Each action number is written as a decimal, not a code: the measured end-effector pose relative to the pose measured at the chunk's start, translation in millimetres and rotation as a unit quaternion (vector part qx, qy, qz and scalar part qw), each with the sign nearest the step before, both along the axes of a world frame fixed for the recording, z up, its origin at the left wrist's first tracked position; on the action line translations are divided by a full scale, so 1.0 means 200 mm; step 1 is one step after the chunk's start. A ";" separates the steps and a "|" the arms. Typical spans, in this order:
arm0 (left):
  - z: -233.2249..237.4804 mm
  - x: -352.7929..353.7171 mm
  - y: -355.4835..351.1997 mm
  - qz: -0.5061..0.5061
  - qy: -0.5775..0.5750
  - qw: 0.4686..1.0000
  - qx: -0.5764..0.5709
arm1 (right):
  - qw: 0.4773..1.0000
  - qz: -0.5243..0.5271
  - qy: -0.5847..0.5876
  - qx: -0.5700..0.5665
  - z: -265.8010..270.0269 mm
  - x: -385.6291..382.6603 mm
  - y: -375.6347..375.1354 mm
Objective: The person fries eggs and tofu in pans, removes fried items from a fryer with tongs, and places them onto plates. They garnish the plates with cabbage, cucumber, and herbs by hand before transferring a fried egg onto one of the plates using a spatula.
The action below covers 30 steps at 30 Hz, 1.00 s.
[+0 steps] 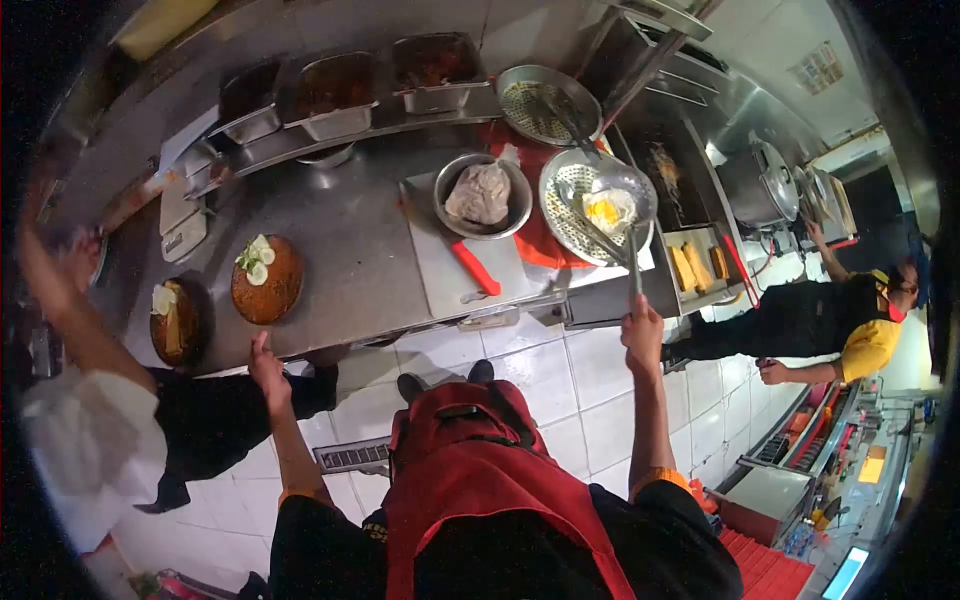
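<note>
My right hand (642,335) is wrapped round the handle of a metal spatula (634,262). Its head reaches over a perforated strainer bowl (560,232), where a fried egg (608,211) with a yellow yolk lies. Another metal utensil (598,238) slants across the same bowl. Just below the counter edge, my left hand (267,375) holds nothing, a finger stretched toward a round brown plate (262,305) of food. Pale green-white slices (259,262) sit at the top of that plate.
A steel bowl with a bagged lump (478,194) stands on a white cutting board (440,270) beside a red-handled knife (475,268). Left is a second plate (165,345). Metal food pans (335,95) line the shelf. One co-worker (95,430) stands left, another (800,320) right.
</note>
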<state>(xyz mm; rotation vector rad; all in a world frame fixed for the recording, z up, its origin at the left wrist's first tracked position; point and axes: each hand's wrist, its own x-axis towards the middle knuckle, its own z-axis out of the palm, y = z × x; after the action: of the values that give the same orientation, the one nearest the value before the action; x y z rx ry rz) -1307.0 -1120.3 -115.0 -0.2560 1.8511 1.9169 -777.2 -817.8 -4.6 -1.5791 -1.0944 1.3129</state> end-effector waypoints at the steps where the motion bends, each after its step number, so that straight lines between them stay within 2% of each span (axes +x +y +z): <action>1: -0.12 -0.01 -0.04 -0.074 0.087 0.993 -0.008 | 1.000 0.007 0.021 -0.019 0.02 0.01 0.00; 2: -0.21 -0.04 -0.13 -0.140 0.175 0.974 -0.023 | 0.999 0.006 0.031 -0.033 0.05 0.03 0.01; 3: -0.24 0.00 -0.12 -0.083 0.106 0.989 0.064 | 0.992 0.008 0.121 -0.034 -0.04 0.12 0.07; 4: -0.09 0.05 -0.09 -0.159 0.143 0.969 -0.122 | 0.998 0.047 0.028 0.007 -0.03 0.17 0.09; 5: -0.12 0.05 -0.11 -0.147 0.189 0.956 -0.170 | 0.998 0.003 0.054 -0.041 0.10 0.12 0.08; 6: -0.16 0.07 -0.13 -0.112 0.185 0.962 -0.167 | 0.993 0.030 0.072 -0.091 0.24 0.08 0.04; 8: -0.18 0.09 -0.15 -0.037 0.107 0.983 -0.145 | 0.994 0.066 0.056 -0.061 0.25 0.19 0.08; 9: -0.16 0.14 -0.16 -0.030 0.049 0.987 -0.153 | 0.996 0.083 0.027 -0.032 0.25 0.24 0.10; 10: -0.14 0.17 -0.18 -0.027 -0.010 0.987 -0.155 | 0.994 0.105 -0.017 0.007 0.26 0.29 0.12; 11: -0.19 0.18 -0.23 -0.012 -0.008 0.987 -0.157 | 0.982 0.142 -0.103 0.068 0.27 0.35 0.16; 12: -0.31 0.19 -0.28 -0.064 0.247 0.926 -0.278 | 0.955 0.184 -0.194 0.131 0.28 0.40 0.21; 13: -0.39 0.22 -0.33 -0.113 0.479 0.784 -0.378 | 0.927 0.215 -0.251 0.178 0.32 0.43 0.25; 14: -0.43 0.25 -0.35 -0.105 0.477 0.785 -0.382 | 0.940 0.228 -0.203 0.150 0.41 0.35 0.22; 15: -0.46 0.28 -0.36 -0.072 0.319 0.895 -0.304 | 0.951 0.238 -0.156 0.121 0.52 0.27 0.19; 18: -0.39 0.36 -0.44 -0.036 0.097 0.964 -0.245 | 0.913 0.283 -0.257 0.140 0.67 -0.04 0.07; 19: -0.33 0.41 -0.42 0.003 0.080 0.983 -0.167 | 0.903 0.299 -0.279 0.136 0.71 -0.16 0.01; 20: -0.26 0.44 -0.42 0.039 0.063 0.993 -0.086 | 0.922 0.314 -0.204 0.102 0.70 -0.28 -0.02; 21: -0.16 0.43 -0.46 -0.027 -0.041 0.990 -0.132 | 0.948 0.310 -0.068 0.021 0.67 -0.42 -0.06; 22: -0.16 0.44 -0.49 -0.018 -0.040 0.991 -0.129 | 0.955 0.273 0.080 -0.082 0.65 -0.56 -0.10; 23: -0.18 0.47 -0.53 -0.020 -0.013 0.993 -0.112 | 0.944 0.233 0.170 -0.158 0.62 -0.68 -0.13; 25: -0.26 0.53 -0.60 -0.009 0.014 0.996 -0.093 | 0.949 0.184 0.180 -0.179 0.56 -0.98 -0.28; 26: -0.35 0.56 -0.66 -0.019 0.145 0.975 -0.165 | 0.915 0.324 0.170 -0.173 0.51 -1.04 -0.31; 27: -0.37 0.58 -0.70 -0.020 0.211 0.957 -0.199 | 0.922 0.251 0.204 -0.214 0.33 -1.08 -0.30; 28: -0.37 0.61 -0.73 -0.016 0.275 0.932 -0.236 | 0.888 0.367 0.177 -0.211 0.37 -1.20 -0.37; 30: -0.36 0.67 -0.80 0.013 0.291 0.924 -0.248 | 0.852 0.422 0.191 -0.246 0.25 -1.35 -0.41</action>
<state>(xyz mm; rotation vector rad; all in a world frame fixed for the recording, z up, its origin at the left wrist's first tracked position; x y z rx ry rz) -1172.4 -1280.9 -187.9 0.1634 2.7291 1.6091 -1046.9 -899.7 45.7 -1.0579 -1.3049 2.5406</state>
